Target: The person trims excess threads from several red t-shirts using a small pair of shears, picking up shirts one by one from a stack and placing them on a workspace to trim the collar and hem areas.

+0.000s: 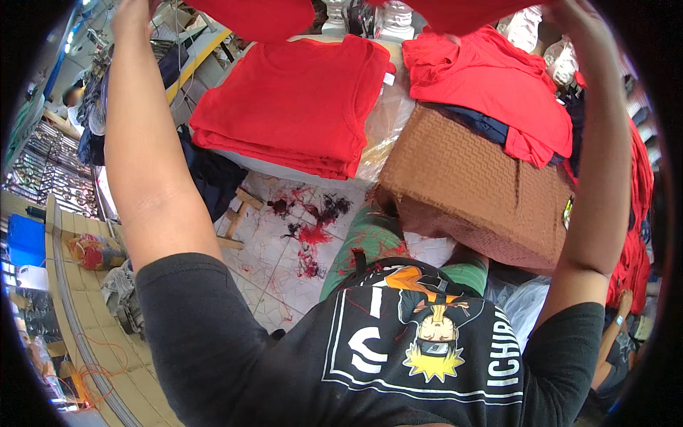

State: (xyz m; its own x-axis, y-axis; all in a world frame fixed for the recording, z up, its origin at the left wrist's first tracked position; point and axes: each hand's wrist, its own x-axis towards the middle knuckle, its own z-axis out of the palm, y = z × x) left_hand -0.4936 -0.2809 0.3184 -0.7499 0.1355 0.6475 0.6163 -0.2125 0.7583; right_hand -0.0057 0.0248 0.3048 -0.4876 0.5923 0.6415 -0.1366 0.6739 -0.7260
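I see a tiled floor (274,249) littered with red thread scraps, a stack of folded red shirts (292,107) ahead, a brown quilted bundle (469,188) crowding the right. Both arms are raised — left hand (131,14) and right hand (573,18) grip a red garment (263,16) at the top edge; fingers mostly cropped.

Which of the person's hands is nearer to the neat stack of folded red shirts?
The left hand. It is raised just above and to the left of the stack of folded red shirts. The right hand is raised far across, above the loose red shirts on the brown box.
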